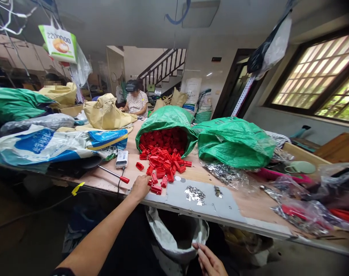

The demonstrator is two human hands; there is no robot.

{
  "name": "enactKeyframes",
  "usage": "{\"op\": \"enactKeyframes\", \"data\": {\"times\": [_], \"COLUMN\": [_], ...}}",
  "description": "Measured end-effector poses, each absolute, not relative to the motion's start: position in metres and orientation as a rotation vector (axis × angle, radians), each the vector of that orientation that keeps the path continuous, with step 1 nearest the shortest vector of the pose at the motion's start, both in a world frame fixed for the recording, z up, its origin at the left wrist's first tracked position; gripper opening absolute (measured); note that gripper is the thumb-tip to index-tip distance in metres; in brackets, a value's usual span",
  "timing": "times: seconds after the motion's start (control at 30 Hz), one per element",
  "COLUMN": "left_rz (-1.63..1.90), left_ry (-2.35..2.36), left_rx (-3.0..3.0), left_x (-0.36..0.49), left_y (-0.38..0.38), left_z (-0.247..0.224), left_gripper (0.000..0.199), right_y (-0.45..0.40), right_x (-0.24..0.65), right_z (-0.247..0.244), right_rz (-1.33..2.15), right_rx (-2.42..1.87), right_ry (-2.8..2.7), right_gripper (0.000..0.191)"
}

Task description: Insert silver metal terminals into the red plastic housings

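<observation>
My left hand rests at the table's front edge, its fingertips touching the near left side of a pile of red plastic parts; whether it grips one is hidden. The parts spill from an open green sack lying on its side. Low in the view, my right hand is at the rim of a white sack below the table, thumb and fingers pinched on something small and thin. On a grey mat lie a heap of small silvery metal pieces and a smaller darker heap.
A red-handled rod and a white power bank with a cable lie left of the pile. Another green sack and plastic bags are on the right. Blue-white sacking covers the left. A person sits across the table.
</observation>
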State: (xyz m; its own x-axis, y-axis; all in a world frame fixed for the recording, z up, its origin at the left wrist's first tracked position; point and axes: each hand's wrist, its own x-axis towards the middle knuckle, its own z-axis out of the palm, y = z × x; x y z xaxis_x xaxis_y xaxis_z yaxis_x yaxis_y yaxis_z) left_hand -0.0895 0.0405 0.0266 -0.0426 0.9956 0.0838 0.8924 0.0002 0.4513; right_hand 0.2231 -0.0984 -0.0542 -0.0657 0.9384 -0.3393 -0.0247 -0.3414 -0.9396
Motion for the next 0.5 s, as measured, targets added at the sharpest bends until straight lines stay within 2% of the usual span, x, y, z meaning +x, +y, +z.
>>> {"op": "enactKeyframes", "data": {"times": [0.23,0.5], "left_rz": [0.708,1.145], "left_ry": [2.035,1.76], "left_rx": [1.819,1.518], "left_x": [-0.098,-0.093], "left_y": [0.032,0.026], "left_z": [0.025,0.035], "left_gripper": [0.024,0.024], "right_y": [-0.109,-0.114], "right_x": [0.226,0.23], "right_z": [-0.048,-0.044], "right_rz": [1.569,1.502], "right_rx": [-1.445,-1.443], "right_ry": [-1.07,-1.224], "right_gripper": [0.065,0.063]}}
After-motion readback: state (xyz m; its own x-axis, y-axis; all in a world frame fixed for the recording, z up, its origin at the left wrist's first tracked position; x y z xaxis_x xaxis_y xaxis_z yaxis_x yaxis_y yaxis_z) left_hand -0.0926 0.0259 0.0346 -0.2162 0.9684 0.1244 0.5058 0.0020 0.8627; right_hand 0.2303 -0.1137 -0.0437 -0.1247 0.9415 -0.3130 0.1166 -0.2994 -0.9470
